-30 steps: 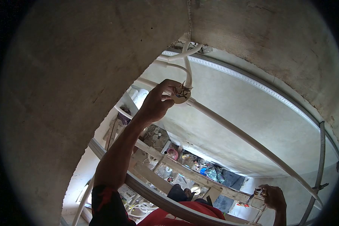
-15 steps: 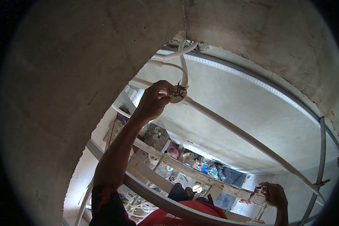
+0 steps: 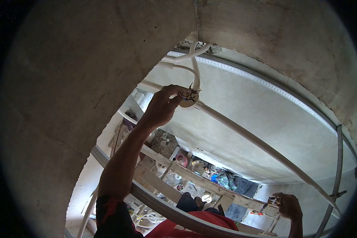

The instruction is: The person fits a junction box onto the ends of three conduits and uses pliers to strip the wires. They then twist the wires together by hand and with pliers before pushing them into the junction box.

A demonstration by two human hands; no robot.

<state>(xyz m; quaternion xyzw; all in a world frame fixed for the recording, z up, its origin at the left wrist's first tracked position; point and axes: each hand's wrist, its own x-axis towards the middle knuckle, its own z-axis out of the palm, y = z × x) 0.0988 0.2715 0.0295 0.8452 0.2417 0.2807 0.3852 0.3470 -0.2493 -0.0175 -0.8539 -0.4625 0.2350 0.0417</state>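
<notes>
Up at a round white junction box (image 3: 188,104), my left hand (image 3: 162,106) is closed, thumb and finger pinching at a tangle of electrical wires (image 3: 191,95) that stick out of its opening. Which wires it grips is partly hidden by the fingers. Lower right, away from the box, my right hand (image 3: 289,206) curls around a small dark object with a light, metallic-looking part (image 3: 272,200). Its kind is too small to make out.
A long white conduit pipe (image 3: 246,134) runs from the box to the lower right. Curved white conduits (image 3: 196,71) rise above it. A metal channel (image 3: 166,206) crosses before my red shirt. Wooden scaffold planks (image 3: 198,180) lie below, over a cluttered floor. A grey rod (image 3: 338,158) hangs right.
The view has shifted very slightly, so the box and conduits sit a little further right. Both hands keep nearly the same pose, the left still at the wires.
</notes>
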